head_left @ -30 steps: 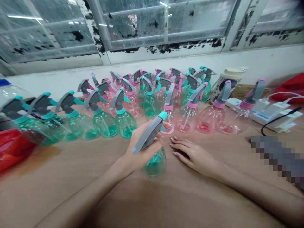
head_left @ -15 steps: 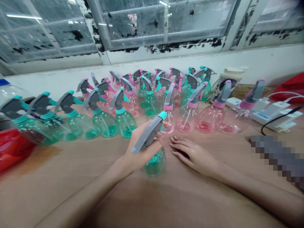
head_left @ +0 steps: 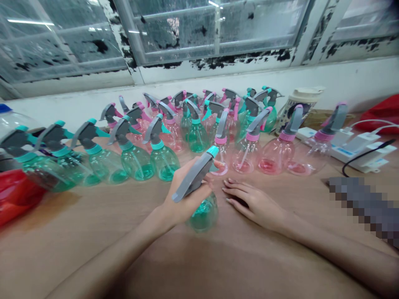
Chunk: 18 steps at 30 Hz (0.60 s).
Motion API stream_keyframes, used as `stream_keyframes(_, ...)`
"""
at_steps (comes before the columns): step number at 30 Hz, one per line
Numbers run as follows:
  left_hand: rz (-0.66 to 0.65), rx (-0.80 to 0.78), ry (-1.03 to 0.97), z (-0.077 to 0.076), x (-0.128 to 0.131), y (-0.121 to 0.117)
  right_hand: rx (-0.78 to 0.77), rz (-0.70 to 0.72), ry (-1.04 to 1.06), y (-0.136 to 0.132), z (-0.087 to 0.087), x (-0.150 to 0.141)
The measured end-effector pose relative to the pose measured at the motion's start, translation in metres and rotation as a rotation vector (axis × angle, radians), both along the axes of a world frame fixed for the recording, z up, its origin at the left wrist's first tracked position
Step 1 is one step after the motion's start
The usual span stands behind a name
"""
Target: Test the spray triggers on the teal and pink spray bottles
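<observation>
My left hand (head_left: 183, 191) is wrapped round the neck of a green spray bottle (head_left: 204, 214) with a grey and teal trigger head. The bottle stands on the table close to me, and my fingers partly hide its neck and trigger. Just right of it, my right hand (head_left: 252, 201) rests palm down on the table, fingers stretched out and holding nothing. Beyond my left hand stands a row of green spray bottles (head_left: 165, 162). Past my right hand are several pink spray bottles (head_left: 276, 155) with grey and pink heads.
More green and pink bottles crowd towards the wall. A patterned cup (head_left: 299, 106) stands at the back right, near a white power strip (head_left: 363, 153) with cables. Red plastic (head_left: 18, 195) lies at the left, and another red bag (head_left: 383, 114) at the far right. A blurred-out dark object (head_left: 364, 203) lies right.
</observation>
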<state>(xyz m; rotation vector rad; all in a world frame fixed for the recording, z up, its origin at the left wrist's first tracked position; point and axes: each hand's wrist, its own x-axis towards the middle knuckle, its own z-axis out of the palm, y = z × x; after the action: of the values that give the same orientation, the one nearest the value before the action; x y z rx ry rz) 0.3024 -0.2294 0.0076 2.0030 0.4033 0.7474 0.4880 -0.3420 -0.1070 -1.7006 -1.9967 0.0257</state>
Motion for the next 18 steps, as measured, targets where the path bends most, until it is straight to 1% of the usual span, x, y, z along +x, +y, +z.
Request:
stream_keyframes(3, 0.003, 0.006, 0.008, -0.0016, 0.0004, 0.0018, 0.011, 0.002, 0.015, 0.0002, -0.0007, 0.0004)
stream_keyframes(9, 0.011, 0.071, -0.034, -0.0024, -0.0001, 0.0052, 0.026, 0.004, 0.046, 0.0003, -0.0010, 0.0000)
stream_keyframes(13, 0.006, 0.107, 0.012, -0.0008, -0.0026, 0.0062, 0.037, 0.002, 0.056, 0.0000, -0.0003, -0.0006)
stream_keyframes(18, 0.027, 0.076, -0.006, -0.0006, -0.0021, 0.0046, 0.008, 0.008, 0.022, 0.0002, 0.0007, -0.0003)
